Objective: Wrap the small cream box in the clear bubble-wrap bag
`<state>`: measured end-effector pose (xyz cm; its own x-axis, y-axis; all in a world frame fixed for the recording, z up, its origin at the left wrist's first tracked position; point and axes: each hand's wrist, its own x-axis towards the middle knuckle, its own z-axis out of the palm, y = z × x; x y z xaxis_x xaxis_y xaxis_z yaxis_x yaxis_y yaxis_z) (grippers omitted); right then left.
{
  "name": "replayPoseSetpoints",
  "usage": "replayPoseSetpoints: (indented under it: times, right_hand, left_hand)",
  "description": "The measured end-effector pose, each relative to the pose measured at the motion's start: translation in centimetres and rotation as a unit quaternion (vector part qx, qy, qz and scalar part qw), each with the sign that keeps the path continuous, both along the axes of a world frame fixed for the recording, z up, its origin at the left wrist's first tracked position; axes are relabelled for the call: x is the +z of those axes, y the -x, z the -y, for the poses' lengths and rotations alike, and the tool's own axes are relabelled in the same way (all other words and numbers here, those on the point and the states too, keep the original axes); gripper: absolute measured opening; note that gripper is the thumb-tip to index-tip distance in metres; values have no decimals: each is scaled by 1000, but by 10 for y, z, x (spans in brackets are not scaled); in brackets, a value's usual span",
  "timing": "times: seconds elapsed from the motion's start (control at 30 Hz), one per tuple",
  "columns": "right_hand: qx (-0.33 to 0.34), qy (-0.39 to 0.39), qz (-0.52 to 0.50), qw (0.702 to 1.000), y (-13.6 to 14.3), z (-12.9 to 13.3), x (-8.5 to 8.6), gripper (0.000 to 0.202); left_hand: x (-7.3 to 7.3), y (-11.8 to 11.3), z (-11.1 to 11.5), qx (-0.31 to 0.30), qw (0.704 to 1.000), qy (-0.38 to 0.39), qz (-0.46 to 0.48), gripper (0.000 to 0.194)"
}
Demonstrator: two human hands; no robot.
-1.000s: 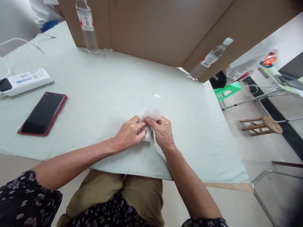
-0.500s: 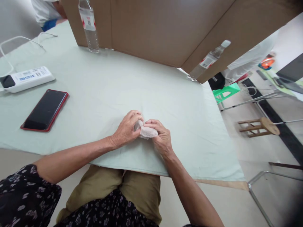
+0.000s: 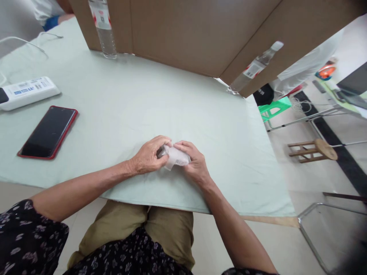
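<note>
Between my two hands is a small whitish, translucent wrapped packet (image 3: 176,156), just above the table near its front edge. My left hand (image 3: 151,154) curls round the packet's left end, thumb below and fingers on top. My right hand (image 3: 196,162) grips the right end, its fingers lying along the upper side. A loose flap of the wrapping hangs down at the front, between the hands. What is inside the wrapping cannot be made out.
On the left lie a black phone in a red case (image 3: 48,131) and a white device with a label (image 3: 30,91). Two plastic bottles, left (image 3: 104,32) and right (image 3: 255,68), stand against a cardboard screen (image 3: 177,34). A wooden stool (image 3: 314,150) is off to the right.
The packet has turned in my hands, and a flap of its wrapping now hangs down in front. My left hand has opened a little wider around it. The view has shifted slightly.
</note>
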<state>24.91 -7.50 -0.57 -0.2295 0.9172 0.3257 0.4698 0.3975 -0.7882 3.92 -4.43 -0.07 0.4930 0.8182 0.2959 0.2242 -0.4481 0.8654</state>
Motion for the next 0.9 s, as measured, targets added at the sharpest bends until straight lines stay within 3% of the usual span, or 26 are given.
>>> replayPoseSetpoints:
  times: [0.13,0.2,0.3,0.47,0.57,0.7,0.8,0.9]
  right_hand:
    - [-10,182,-107,977,5,-15,9,30]
    - [-15,216,-121,969,8,-18,9,32]
    - [-49,176,-78,980,7,-18,8,34]
    - [-167,8,-21,986,-9,-8,11,37]
    - [-121,-37,19,992,-13,-1,13,32]
    - [-15,-43,80,996,-6,0,8,53]
    - [-5,-25,80,997,-3,-2,2,52]
    - [-11,-4,67,998,-2,-3,-1,50]
  left_hand:
    - [4,0,-4,-23,997,62,-33,37]
    - [5,-1,-6,-23,995,91,-39,41]
    - [4,-2,-7,-15,990,138,-18,54]
    - [-4,-4,-9,-29,978,196,59,71]
    - [-10,-5,-9,-22,973,211,88,81]
    - [-18,-8,-6,48,973,194,117,94]
    - [-20,-12,-1,99,973,162,135,83]
    - [-18,-12,2,101,978,137,118,56]
